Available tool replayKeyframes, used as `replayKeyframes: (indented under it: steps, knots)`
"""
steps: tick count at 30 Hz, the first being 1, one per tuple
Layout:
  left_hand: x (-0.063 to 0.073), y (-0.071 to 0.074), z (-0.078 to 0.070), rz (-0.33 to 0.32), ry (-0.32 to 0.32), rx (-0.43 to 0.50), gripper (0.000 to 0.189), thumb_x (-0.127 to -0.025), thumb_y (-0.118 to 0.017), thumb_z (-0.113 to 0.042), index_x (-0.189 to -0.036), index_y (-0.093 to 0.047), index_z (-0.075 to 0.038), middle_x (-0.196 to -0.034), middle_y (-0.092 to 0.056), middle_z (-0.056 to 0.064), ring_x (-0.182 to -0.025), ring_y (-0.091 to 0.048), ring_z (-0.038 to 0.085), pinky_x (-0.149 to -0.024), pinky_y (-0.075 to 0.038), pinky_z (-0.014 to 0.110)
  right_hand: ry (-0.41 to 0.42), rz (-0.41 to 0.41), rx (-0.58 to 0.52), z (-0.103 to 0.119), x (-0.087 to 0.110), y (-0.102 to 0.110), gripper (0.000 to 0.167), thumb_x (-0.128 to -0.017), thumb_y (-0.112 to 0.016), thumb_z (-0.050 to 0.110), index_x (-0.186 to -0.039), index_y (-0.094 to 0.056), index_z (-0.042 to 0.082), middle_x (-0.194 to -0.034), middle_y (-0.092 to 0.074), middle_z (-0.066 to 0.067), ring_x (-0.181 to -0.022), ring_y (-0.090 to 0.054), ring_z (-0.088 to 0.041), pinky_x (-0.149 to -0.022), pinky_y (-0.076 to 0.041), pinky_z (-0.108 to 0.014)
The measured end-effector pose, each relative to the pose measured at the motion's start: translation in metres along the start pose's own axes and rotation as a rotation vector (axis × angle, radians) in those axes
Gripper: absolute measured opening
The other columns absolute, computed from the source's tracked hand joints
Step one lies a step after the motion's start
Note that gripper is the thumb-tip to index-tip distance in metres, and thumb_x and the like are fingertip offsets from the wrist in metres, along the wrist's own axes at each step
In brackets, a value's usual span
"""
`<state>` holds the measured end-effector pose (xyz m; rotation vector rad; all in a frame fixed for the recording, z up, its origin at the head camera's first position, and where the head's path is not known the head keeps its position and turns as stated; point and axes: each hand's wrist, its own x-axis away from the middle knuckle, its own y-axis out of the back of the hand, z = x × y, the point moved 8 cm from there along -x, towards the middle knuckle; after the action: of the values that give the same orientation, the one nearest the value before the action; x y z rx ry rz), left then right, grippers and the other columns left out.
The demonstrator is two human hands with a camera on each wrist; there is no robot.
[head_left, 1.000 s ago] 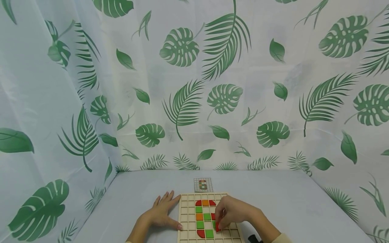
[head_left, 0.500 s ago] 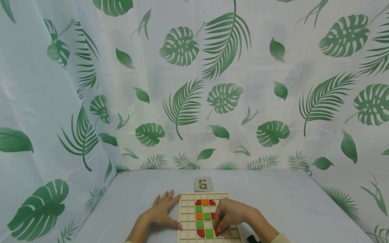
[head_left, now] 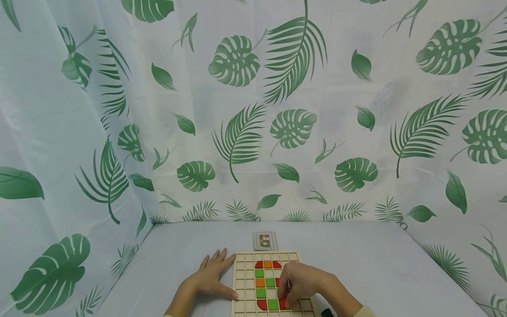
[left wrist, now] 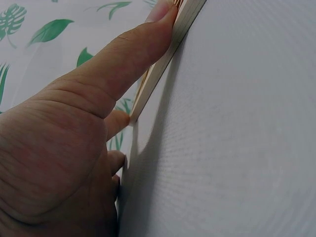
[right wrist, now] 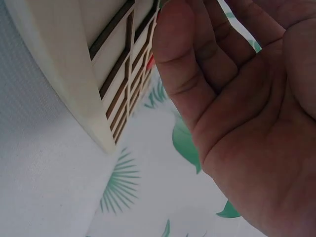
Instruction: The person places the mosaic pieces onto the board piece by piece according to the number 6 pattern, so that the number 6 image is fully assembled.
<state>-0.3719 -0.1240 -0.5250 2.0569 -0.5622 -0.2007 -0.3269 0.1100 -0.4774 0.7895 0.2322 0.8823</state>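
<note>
A wooden grid board (head_left: 239, 281) lies on the table with red, orange and green tiles in its cells. My left hand (head_left: 211, 277) is spread at the board's left side, fingers straight; in the left wrist view its thumb (left wrist: 133, 59) rests on the board's edge. Over the right part of the grid, my right hand (head_left: 303, 281) has its fingertips bent down, pinching a red tile (head_left: 282, 304) at a cell right of a green tile (head_left: 273, 304). The hand partly covers that red tile and others above it. In the right wrist view the fingertips' contact is out of sight.
A small card (head_left: 265, 241) with a coloured grid pattern lies beyond the board. A black-tipped object (head_left: 327, 312) sits partly under the right forearm. Leaf-printed curtains (head_left: 293, 189) stand behind the table and at both sides.
My right hand has lowered slightly toward the near side of the board. The red tile, tilted up between the fingertips before, now lies flatter at its cell. The left hand stays in place.
</note>
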Motion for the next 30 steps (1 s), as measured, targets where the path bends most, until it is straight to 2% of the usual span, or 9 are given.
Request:
replayKeyframes:
  steps: [16, 23, 27, 30]
  knots:
    - [0.001, 0.001, -0.003, -0.002, 0.004, -0.012, 0.118, -0.07, -0.087, -0.067, -0.163, -0.036, -0.018, -0.172, -0.019, 0.023, -0.161, -0.011, 0.046, -0.125, -0.003, 0.073, -0.017, -0.021, 0.043, 0.002, -0.002, -0.003, 0.019, -0.072, -0.09, -0.002, -0.077, -0.078, 0.012, -0.07, -0.072, 0.009, -0.058, -0.052, 0.002, -0.055, -0.05, -0.018]
    - [0.001, 0.001, -0.002, -0.006, 0.001, -0.014, 0.117, -0.07, -0.088, -0.066, -0.163, -0.036, -0.019, -0.172, -0.019, 0.023, -0.161, -0.011, 0.046, -0.125, -0.004, 0.073, -0.012, -0.015, 0.031, -0.001, -0.003, -0.003, 0.018, -0.072, -0.09, -0.001, -0.076, -0.078, 0.011, -0.07, -0.072, 0.008, -0.059, -0.054, 0.002, -0.055, -0.051, -0.018]
    - [0.0, 0.0, -0.002, -0.003, 0.001, -0.009, 0.118, -0.069, -0.087, -0.067, -0.163, -0.036, -0.019, -0.172, -0.019, 0.023, -0.161, -0.011, 0.046, -0.125, -0.003, 0.073, 0.014, -0.015, 0.027, -0.005, -0.001, 0.002, 0.015, -0.078, -0.089, 0.006, -0.076, -0.074, 0.011, -0.069, -0.068, 0.011, -0.06, -0.052, 0.003, -0.056, -0.05, -0.017]
    - [0.0, 0.0, -0.001, -0.002, 0.001, -0.012, 0.118, -0.069, -0.086, -0.069, -0.164, -0.035, -0.019, -0.172, -0.018, 0.023, -0.161, -0.011, 0.045, -0.125, -0.003, 0.072, 0.02, -0.085, 0.039, -0.009, 0.001, 0.012, 0.018, -0.084, -0.086, 0.017, -0.075, -0.071, 0.015, -0.067, -0.062, 0.014, -0.06, -0.05, 0.002, -0.055, -0.045, -0.017]
